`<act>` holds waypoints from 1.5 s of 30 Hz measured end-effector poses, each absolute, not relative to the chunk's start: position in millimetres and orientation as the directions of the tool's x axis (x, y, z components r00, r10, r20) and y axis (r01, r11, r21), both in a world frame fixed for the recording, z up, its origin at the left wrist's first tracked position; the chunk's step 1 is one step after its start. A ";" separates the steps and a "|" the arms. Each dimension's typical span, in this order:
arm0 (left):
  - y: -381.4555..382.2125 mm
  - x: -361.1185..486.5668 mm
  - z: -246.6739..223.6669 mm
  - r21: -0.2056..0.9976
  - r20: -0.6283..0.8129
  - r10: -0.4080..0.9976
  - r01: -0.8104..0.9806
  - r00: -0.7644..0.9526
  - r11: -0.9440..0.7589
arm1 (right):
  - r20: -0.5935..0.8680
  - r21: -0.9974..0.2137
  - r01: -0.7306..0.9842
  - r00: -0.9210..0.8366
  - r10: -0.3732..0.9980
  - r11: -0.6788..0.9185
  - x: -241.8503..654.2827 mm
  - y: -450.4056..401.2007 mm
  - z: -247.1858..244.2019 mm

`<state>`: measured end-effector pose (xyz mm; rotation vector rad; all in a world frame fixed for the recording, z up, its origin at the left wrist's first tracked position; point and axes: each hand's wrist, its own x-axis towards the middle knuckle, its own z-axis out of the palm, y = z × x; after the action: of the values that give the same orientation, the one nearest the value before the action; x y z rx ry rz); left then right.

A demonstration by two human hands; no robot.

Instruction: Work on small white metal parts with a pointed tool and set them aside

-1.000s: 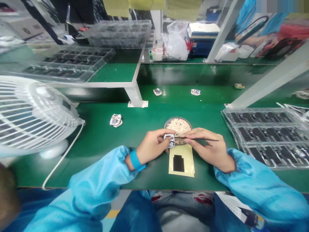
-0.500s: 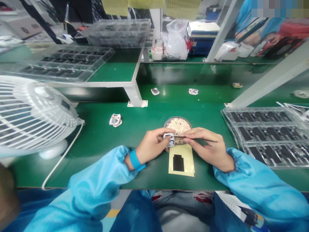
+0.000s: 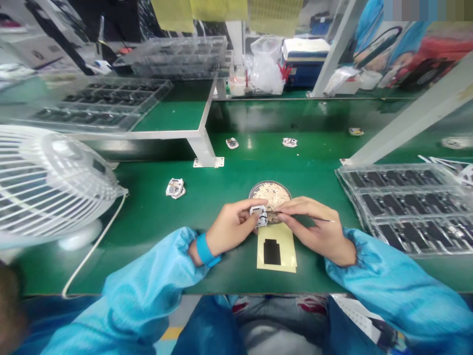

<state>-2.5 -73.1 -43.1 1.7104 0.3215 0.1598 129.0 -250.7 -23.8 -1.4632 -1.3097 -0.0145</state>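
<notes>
Between the thumb and fingers of my left hand (image 3: 232, 224) is a small white device housing (image 3: 260, 217) with dark parts inside. My right hand (image 3: 314, 224) is closed on thin tweezers (image 3: 327, 220), whose tips point left and reach the housing's right side. Whether the tips grip anything is too small to tell. Behind both hands stands a round dish (image 3: 271, 186) full of small pale bits, partly hidden by the fingers. Below the housing lies a yellow sheet (image 3: 288, 246) bearing a black cut-out sticker (image 3: 272, 252).
A white fan (image 3: 55, 182) with its cord stands at the left. Stacked housings (image 3: 175, 188) lie left of the dish, and more housings (image 3: 290, 142) sit farther back. A clear tray of black parts (image 3: 402, 207) is on the right. A white shelf leg (image 3: 205, 150) stands at back left.
The view has shifted slightly. Both hands keep their hold, and the tweezers stay at the housing's right side with little visible movement.
</notes>
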 end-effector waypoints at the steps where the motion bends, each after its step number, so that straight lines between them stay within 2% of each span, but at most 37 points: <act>1: -73.3 -2.5 -40.6 0.984 -0.068 0.300 0.113 0.951 -0.135 | 0.628 -0.682 0.691 0.387 0.675 0.239 129.4 -250.8 -23.1; 9: -70.6 -3.2 -32.9 0.979 -0.020 0.301 0.079 0.954 -0.186 | 0.579 -0.755 0.604 0.431 0.692 0.256 136.8 -257.2 -19.7; 28: -72.9 -2.3 -28.6 0.977 -0.064 0.367 0.133 0.928 -0.165 | 0.628 -0.640 0.738 0.340 0.700 0.215 132.7 -253.8 -22.9; 34: -74.0 -2.8 -29.2 0.979 -0.098 0.395 0.160 0.913 -0.126 | 0.613 -0.673 0.717 0.402 0.680 0.182 129.6 -254.1 -24.7; 37: -73.7 -2.3 -27.0 0.983 -0.103 0.407 0.156 0.908 -0.098 | 0.539 -0.757 0.642 0.509 0.671 0.122 131.4 -253.9 -27.4; 40: -72.5 -1.9 -24.0 0.988 -0.081 0.428 0.130 0.900 -0.086 | 0.371 -0.896 0.436 0.634 0.679 0.083 136.9 -251.7 -28.2; 43: -71.1 -2.7 -22.5 0.988 -0.041 0.425 0.100 0.904 -0.117 | 0.213 -0.974 0.195 0.646 0.733 0.111 143.7 -248.6 -24.9; 45: -70.3 -3.6 -22.6 0.987 -0.012 0.416 0.078 0.909 -0.143 | 0.168 -0.986 0.121 0.612 0.772 0.118 147.2 -247.7 -21.6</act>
<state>-3.6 -70.3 -22.6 1.7020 0.3803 0.3053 147.2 -247.7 -21.6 -1.3962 -0.8237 0.5647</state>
